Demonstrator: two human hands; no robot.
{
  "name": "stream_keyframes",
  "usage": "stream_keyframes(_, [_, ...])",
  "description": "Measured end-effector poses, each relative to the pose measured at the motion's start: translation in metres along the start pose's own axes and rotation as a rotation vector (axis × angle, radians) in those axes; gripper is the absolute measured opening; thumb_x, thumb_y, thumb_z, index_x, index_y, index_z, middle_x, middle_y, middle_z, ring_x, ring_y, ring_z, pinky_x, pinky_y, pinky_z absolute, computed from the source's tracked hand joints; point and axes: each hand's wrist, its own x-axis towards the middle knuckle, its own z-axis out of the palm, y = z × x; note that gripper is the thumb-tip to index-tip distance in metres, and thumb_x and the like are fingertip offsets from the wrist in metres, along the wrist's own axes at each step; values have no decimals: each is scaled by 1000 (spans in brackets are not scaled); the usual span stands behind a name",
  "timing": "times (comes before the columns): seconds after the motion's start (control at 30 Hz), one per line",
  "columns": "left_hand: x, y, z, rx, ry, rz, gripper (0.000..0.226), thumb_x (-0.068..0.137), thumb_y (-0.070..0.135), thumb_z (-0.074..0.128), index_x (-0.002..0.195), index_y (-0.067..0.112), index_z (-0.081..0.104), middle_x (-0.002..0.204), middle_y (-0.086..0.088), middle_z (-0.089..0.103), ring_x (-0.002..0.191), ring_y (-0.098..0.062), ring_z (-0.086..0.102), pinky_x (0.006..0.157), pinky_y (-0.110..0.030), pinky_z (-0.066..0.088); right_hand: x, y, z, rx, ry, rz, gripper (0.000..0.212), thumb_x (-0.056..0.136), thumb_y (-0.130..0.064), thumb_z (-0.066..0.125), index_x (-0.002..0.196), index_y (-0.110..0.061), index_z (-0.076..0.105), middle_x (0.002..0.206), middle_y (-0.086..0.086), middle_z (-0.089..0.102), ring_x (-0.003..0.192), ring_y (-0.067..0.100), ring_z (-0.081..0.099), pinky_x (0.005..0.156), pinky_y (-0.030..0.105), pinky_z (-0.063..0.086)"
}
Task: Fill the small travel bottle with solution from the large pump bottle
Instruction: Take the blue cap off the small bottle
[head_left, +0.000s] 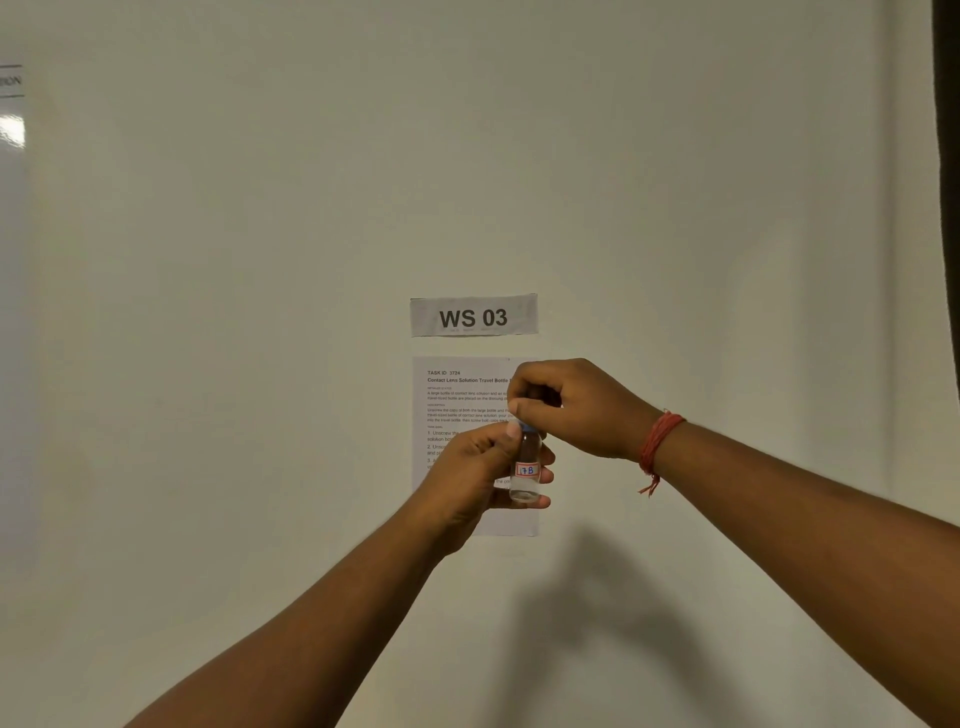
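Left hand (470, 473) is wrapped round the small travel bottle (526, 467), holding it up in front of the wall sheet (457, 405) w/ its long axis upright, cap end on top. It's clear, has a "17B" sticker (527, 470), and looks mostly empty imo, maybe a bit of liquid at the bottom, can't tell. Right hand (571, 408) sits directly above, fingers pinched on the cap (527, 427), so prob a twist about that vertical axis next. Big pump bottle isn't in view.
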Motion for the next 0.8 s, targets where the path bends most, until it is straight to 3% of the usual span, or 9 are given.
stream_keyframes(0.17, [-1,2,-2,-1,5,-2,48,92,47,52,111,6,70,99,-10,74,92,-26,73,88,-56,60,0,2,1,7,44,7,14,90,-35,64,84,-22,62,76,3,64,70,20,60,66,37,55])
stream_keyframes(0.33, [-1,1,-2,-3,-1,-1,48,91,47,53,109,6,71,99,-10,74,92,-27,73,89,-57,60,1,0,1,-11,50,-9,10,90,-28,65,83,-21,63,80,-1,66,71,16,59,66,29,55])
stream_keyframes(0.47, [-1,2,-3,-3,4,-4,46,91,47,53,107,8,72,98,-9,75,91,-25,74,88,-55,61,3,-1,0,-17,33,-27,5,91,-22,62,87,-18,64,82,-1,66,75,17,60,70,33,57])
stream_keyframes(0.63, [0,3,-5,-8,0,-1,49,91,47,53,112,8,71,98,-9,75,91,-24,74,86,-52,62,4,0,2,-21,67,-40,11,91,-33,63,91,-22,62,85,1,66,77,18,61,71,35,57])
stream_keyframes(0.8, [0,3,-7,-7,-2,-11,42,99,42,50,113,8,70,97,-7,76,90,-23,74,82,-47,63,7,-2,-3,-37,84,-48,12,88,-29,68,89,-17,67,84,0,66,77,16,61,72,34,56])
